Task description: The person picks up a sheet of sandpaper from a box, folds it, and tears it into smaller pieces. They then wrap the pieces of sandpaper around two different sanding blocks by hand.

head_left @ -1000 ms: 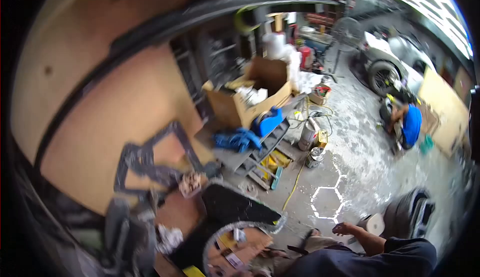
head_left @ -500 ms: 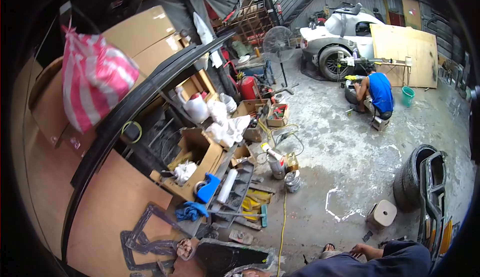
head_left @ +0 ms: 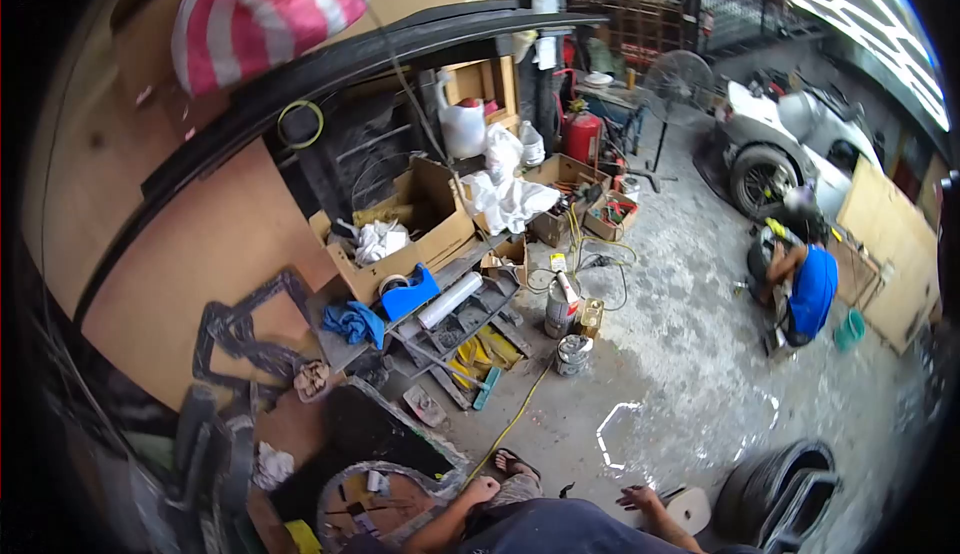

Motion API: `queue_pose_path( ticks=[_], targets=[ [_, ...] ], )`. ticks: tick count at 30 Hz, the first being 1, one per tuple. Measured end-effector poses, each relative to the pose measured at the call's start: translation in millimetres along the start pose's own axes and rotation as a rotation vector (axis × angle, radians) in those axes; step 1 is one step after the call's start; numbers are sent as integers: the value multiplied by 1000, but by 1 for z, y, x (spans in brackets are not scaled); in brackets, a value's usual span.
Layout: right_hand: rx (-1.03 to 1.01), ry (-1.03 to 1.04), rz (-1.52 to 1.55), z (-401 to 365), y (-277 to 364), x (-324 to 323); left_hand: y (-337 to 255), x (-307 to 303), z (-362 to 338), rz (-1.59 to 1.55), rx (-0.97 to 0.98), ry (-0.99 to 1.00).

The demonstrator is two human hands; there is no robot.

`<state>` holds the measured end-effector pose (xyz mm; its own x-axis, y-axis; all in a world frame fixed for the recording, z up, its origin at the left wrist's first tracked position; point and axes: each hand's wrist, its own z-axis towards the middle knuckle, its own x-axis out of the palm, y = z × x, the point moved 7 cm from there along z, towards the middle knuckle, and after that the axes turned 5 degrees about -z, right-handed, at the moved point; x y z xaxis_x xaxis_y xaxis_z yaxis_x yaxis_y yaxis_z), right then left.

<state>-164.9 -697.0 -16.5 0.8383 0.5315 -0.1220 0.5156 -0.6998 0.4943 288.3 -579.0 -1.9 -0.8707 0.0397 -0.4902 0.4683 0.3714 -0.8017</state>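
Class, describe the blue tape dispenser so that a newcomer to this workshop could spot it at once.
Find the big open cardboard box with white cloth inside. Right against its near side, the tape dispenser sits between a crumpled blue cloth and a long pale roll. Unlike that limp cloth, it is smooth and firm-edged; unlike the roll, it is bright blue.

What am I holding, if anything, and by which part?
Nothing that I can see: your right hand is open near the stool. Your left hand is curled with no object showing, though its fingers could hide something small.
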Motion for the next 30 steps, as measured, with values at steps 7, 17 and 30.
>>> queue_pose_path(
  ticks=[7,17,30],
  targets=[
    [-218,98,-596,-33,94,-6,-39,-132,70,-154,-2,-311],
    [-10,152,-267,107,205,-14,-249,-469,123,-305,442,-697],
    [-319,264,-405,213,437,65,-225,-721,323,468,153,-818]
  ],
)
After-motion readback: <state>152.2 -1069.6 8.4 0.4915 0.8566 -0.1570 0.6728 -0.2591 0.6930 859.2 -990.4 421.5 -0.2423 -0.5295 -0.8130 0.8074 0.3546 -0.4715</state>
